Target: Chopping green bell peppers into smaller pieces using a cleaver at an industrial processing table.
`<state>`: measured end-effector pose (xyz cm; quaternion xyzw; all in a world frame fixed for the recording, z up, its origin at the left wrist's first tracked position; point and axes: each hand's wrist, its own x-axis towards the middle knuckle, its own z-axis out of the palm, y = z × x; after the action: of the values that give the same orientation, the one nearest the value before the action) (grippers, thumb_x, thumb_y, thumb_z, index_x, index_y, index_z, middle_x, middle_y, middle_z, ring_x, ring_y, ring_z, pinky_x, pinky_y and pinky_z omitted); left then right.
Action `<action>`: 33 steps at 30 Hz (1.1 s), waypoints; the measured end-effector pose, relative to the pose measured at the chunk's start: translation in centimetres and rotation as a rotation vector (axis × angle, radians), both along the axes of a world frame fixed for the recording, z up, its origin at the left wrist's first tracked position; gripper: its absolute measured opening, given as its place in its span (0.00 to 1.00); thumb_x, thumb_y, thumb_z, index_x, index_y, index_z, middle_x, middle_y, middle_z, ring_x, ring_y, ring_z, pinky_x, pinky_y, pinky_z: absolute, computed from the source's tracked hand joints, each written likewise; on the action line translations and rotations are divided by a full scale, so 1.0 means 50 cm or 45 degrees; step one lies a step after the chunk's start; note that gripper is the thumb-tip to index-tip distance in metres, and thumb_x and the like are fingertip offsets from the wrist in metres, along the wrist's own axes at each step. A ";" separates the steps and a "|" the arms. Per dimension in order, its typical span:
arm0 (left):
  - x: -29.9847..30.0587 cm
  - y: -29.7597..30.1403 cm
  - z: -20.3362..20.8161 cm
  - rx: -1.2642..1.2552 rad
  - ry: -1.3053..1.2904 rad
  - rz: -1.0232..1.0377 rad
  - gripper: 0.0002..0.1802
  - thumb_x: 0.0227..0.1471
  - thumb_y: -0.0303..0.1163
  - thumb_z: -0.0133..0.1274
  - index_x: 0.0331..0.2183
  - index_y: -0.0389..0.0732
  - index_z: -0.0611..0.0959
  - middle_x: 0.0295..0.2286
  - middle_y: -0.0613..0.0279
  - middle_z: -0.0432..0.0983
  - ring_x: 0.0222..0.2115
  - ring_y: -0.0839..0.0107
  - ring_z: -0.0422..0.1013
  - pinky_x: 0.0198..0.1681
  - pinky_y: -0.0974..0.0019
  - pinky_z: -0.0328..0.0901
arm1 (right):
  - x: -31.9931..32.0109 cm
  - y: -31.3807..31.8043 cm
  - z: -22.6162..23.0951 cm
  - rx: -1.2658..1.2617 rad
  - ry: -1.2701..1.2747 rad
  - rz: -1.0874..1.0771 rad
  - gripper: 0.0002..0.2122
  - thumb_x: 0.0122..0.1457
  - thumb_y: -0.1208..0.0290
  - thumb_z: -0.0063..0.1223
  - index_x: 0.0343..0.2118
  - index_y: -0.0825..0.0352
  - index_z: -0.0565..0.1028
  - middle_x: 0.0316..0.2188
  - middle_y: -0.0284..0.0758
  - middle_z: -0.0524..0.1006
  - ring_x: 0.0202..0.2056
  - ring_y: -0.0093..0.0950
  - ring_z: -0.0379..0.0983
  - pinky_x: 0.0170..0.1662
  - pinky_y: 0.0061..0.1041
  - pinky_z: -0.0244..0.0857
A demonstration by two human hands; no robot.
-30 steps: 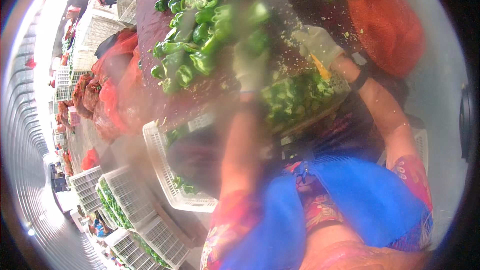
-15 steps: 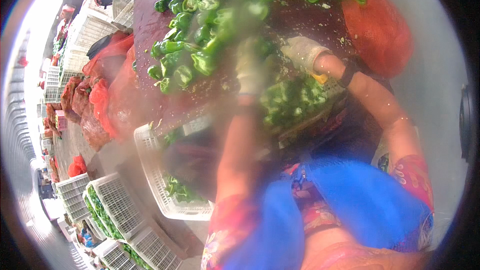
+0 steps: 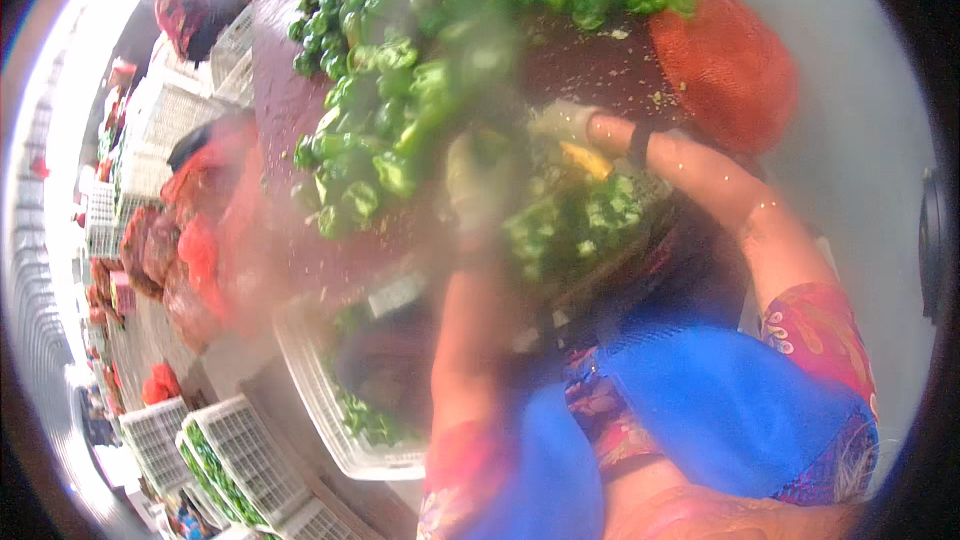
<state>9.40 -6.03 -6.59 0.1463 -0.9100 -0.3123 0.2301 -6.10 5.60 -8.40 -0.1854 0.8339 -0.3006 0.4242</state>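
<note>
My left hand (image 3: 470,175), in a pale glove, is at the near edge of a heap of green bell peppers (image 3: 430,90). A blur covers its fingers, so their grip does not show. To its right is my gloved right hand (image 3: 563,124), curled, with its fingertips lost in the haze. A yellow strip (image 3: 586,159), handle-like, lies just below that hand; whether it is held I cannot tell. Pale green cut pepper pieces (image 3: 575,225) are piled just below both hands, close to my body. Several peppers at the heap's left edge look cut open.
The peppers lie on a dark red tabletop (image 3: 585,65) scattered with seeds. An orange mesh sack (image 3: 725,60) stands at its right. By my left forearm is a white crate (image 3: 330,420) with green pieces inside. More crates (image 3: 255,455) and red mesh sacks (image 3: 200,250) are at the left.
My right hand has moved left and slightly down, closer to my left hand. More of the yellow strip shows. The whole view has shifted a little.
</note>
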 end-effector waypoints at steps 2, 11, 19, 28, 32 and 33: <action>0.007 -0.004 0.014 0.111 -0.020 0.102 0.20 0.44 0.39 0.57 0.41 0.43 0.76 0.40 0.51 0.72 0.42 0.55 0.68 0.45 0.55 0.64 | -0.015 0.030 -0.056 -0.122 0.372 0.194 0.14 0.54 0.60 0.49 0.37 0.63 0.79 0.32 0.41 0.79 0.34 0.34 0.77 0.38 0.31 0.70; -0.108 0.044 -0.065 -0.856 -0.055 -0.252 0.30 0.48 0.45 0.49 0.54 0.50 0.70 0.57 0.51 0.58 0.61 0.58 0.49 0.63 0.50 0.42 | -0.035 0.210 0.040 -0.879 1.550 0.272 0.15 0.55 0.59 0.49 0.34 0.67 0.77 0.23 0.37 0.76 0.24 0.32 0.73 0.32 0.33 0.68; -0.250 0.045 0.017 -0.738 -0.317 0.046 0.32 0.49 0.40 0.54 0.56 0.49 0.66 0.56 0.52 0.58 0.58 0.56 0.54 0.59 0.52 0.52 | -0.115 0.367 0.168 -1.068 -0.156 -1.495 0.17 0.59 0.58 0.46 0.46 0.64 0.71 0.30 0.36 0.75 0.23 0.25 0.72 0.25 0.23 0.69; -0.542 0.379 -0.088 0.678 -0.333 -0.322 0.48 0.41 0.49 0.59 0.56 0.32 0.60 0.50 0.42 0.67 0.48 0.51 0.68 0.52 0.58 0.61 | -0.146 0.420 0.142 -1.524 0.084 -1.754 0.11 0.58 0.60 0.49 0.32 0.64 0.74 0.22 0.32 0.75 0.20 0.24 0.71 0.24 0.23 0.68; -0.595 0.364 -0.151 0.122 -0.165 -0.205 0.52 0.39 0.49 0.59 0.58 0.31 0.56 0.51 0.40 0.65 0.47 0.49 0.68 0.52 0.59 0.63 | -0.136 0.370 0.146 -1.447 0.076 -1.551 0.11 0.57 0.58 0.50 0.29 0.61 0.72 0.21 0.29 0.73 0.18 0.22 0.69 0.24 0.22 0.67; -0.556 0.438 -0.060 0.600 -0.448 -0.217 0.52 0.39 0.49 0.59 0.58 0.31 0.55 0.52 0.41 0.64 0.48 0.49 0.68 0.52 0.59 0.63 | -0.132 0.427 0.128 -1.318 0.086 -1.700 0.11 0.57 0.58 0.50 0.31 0.60 0.72 0.21 0.29 0.72 0.18 0.23 0.68 0.24 0.22 0.67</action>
<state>-18.42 15.86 -9.58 0.1706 -0.8475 -0.5027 0.0016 -12.69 26.95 -2.02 0.1664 0.5377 -0.8265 -0.0062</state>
